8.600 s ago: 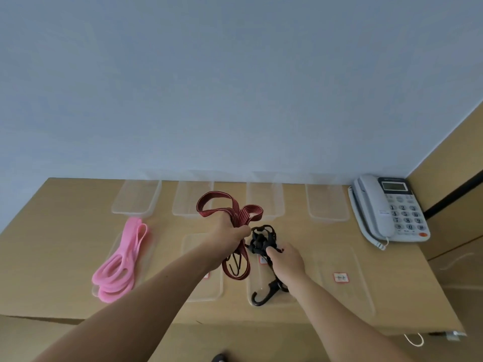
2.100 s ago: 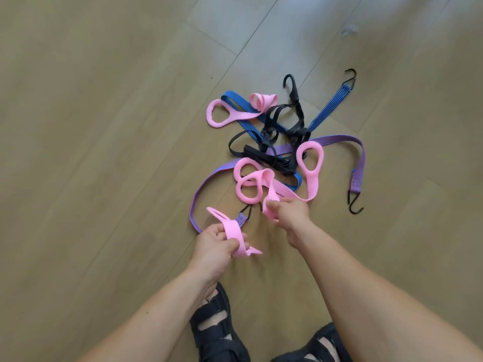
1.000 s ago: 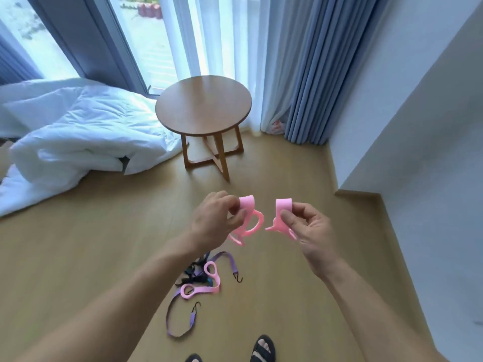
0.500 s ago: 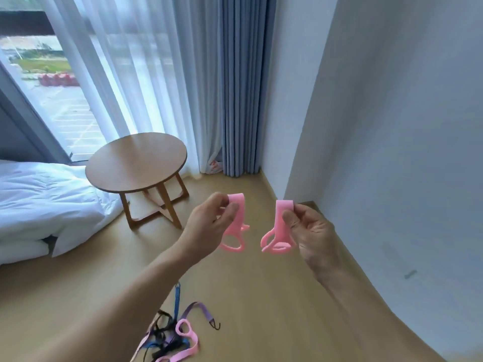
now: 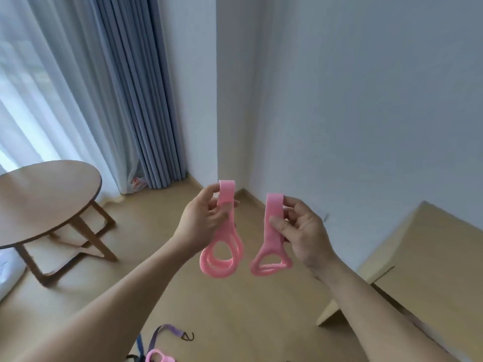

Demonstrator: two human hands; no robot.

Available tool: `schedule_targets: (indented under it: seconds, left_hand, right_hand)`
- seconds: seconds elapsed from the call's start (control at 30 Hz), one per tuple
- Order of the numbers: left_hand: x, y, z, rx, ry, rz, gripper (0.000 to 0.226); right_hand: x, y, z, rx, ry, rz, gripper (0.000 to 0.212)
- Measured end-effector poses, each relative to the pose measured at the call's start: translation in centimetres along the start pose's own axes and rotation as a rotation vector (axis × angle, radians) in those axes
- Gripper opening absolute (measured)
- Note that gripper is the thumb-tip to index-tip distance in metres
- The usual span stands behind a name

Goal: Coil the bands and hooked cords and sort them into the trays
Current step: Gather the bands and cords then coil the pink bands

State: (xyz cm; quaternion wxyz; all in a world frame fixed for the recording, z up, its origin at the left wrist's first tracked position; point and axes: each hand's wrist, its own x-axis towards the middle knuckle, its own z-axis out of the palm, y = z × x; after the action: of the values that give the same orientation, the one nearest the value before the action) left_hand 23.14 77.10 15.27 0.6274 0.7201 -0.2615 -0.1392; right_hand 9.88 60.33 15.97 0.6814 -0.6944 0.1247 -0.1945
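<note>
I hold two folded pink bands up in front of me, well above the floor. My left hand [image 5: 202, 220] pinches the folded top of one pink band [image 5: 224, 254], whose looped handles hang below my fingers. My right hand [image 5: 300, 228] pinches the other pink band [image 5: 271, 246] the same way, its handles dangling. The two bands hang side by side, a small gap apart. On the floor at the bottom edge lie a purple hooked cord [image 5: 170, 331], a blue cord [image 5: 139, 347] and another pink band [image 5: 158, 357], partly cut off. No trays are in view.
A round wooden side table [image 5: 44, 197] stands at the left. Grey curtains [image 5: 136, 100] hang in the corner beside a white wall. The corner of a wooden desk [image 5: 431, 259] shows at the right. Wooden floor lies below my arms.
My view has swung right from the window toward the wall and desk corner. Both hands keep hold of the pink bands, which now hang longer below my fingers.
</note>
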Motion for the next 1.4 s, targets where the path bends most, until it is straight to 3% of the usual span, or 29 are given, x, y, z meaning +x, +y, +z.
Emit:
schedule_targets:
  seconds: [0.2, 0.37, 0.53, 0.87, 0.97, 1.1, 1.17, 1.27, 1.4]
  left_hand:
    - [-0.4, 1.3, 6.8, -0.131, -0.212, -0.07, 0.014]
    - [-2.7, 3.3, 14.6, -0.317, -0.473, -0.181, 0.021]
    - [-4.8, 5.4, 22.1, -0.438, -0.605, -0.267, 0.032]
    - [-10.8, 9.3, 40.5, -0.336, -0.804, -0.286, 0.03]
    - [-12.6, 10.3, 45.7, -0.333, -0.851, -0.284, 0.034]
    - [-14.9, 11.3, 51.9, -0.241, -1.023, -0.11, 0.038]
    - [-15.8, 11.7, 54.9, -0.21, -1.012, -0.073, 0.031]
    - [-16.4, 11.8, 59.2, -0.199, -0.923, -0.113, 0.026]
    - [-16.2, 11.8, 64.6, -0.2, -0.927, -0.175, 0.028]
  right_hand:
    - [-5.1, -2.5, -3.6, -0.048, 0.009, 0.037, 0.03]
    - [-7.6, -3.1, -8.0, -0.096, 0.246, -0.018, 0.03]
    - [-11.0, -3.2, -14.6, -0.267, 0.413, -0.055, 0.029]
    - [-21.2, -2.4, -31.4, -0.394, 0.666, -0.049, 0.025]
    - [-24.3, -2.1, -36.2, -0.286, 0.76, -0.023, 0.035]
    - [-28.4, -1.4, -41.4, -0.177, 0.915, 0.026, 0.052]
    - [-30.0, -1.1, -43.6, -0.132, 1.005, 0.056, 0.053]
    - [-32.1, -0.4, -46.1, -0.093, 1.103, 0.113, 0.034]
    - [-34.1, 1.3, -49.0, -0.086, 1.018, 0.259, 0.024]
